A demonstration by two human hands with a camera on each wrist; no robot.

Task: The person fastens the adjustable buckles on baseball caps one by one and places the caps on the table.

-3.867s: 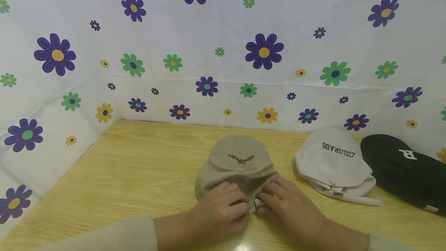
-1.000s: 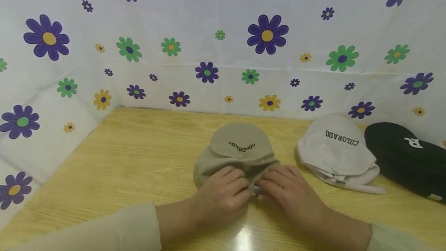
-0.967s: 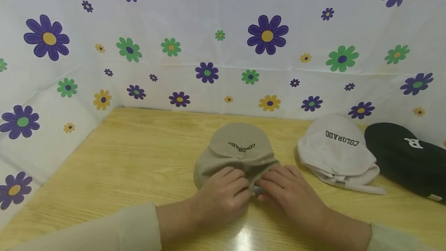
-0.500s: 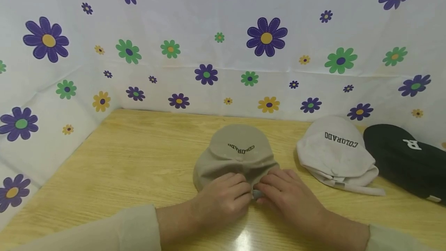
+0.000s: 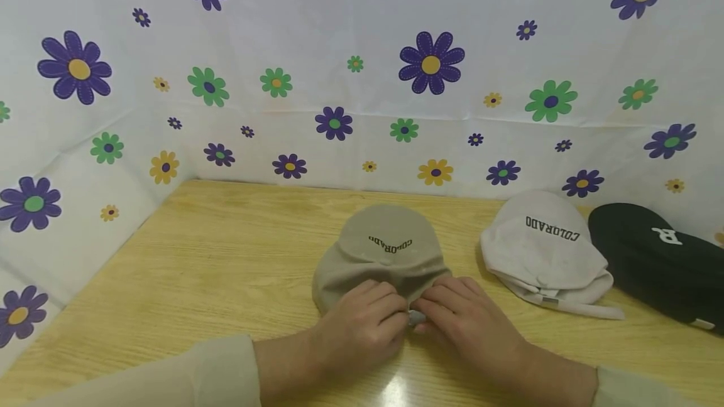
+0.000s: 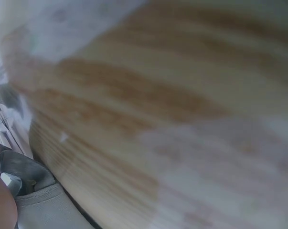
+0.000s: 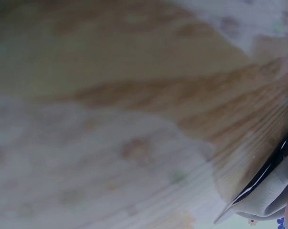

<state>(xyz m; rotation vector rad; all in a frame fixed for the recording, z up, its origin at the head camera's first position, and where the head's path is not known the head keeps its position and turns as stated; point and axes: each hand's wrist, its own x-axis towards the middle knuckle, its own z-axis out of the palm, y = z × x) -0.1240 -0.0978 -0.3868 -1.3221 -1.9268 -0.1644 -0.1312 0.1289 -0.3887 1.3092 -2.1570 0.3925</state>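
Observation:
A khaki baseball cap (image 5: 390, 231) with dark COLORADO lettering lies on the wooden table, its back opening toward me. My left hand (image 5: 364, 325) grips the left side of its back strap with curled fingers. From the other side, my right hand (image 5: 466, 316) pinches the strap end. A small grey metal buckle (image 5: 416, 317) shows between the fingertips of both hands. The left wrist view has the buckle (image 6: 12, 183) beside a fingertip and the stitched khaki fabric (image 6: 53, 210). Part of the cap (image 7: 265, 198) appears at the right wrist view's lower right corner. My fingers hide most of the strap.
To the right lies a pale beige COLORADO cap (image 5: 543, 256), its strap end sticking out. Partly behind it is a black cap (image 5: 645, 262) with a white letter R. A white cloth (image 5: 351, 30) printed with flowers hangs behind the wooden table (image 5: 226, 256).
Both hands stay at the cap's back strap with small finger shifts. The white piece seen by the right fingers earliest is now a grey buckle. The head view has tilted slightly.

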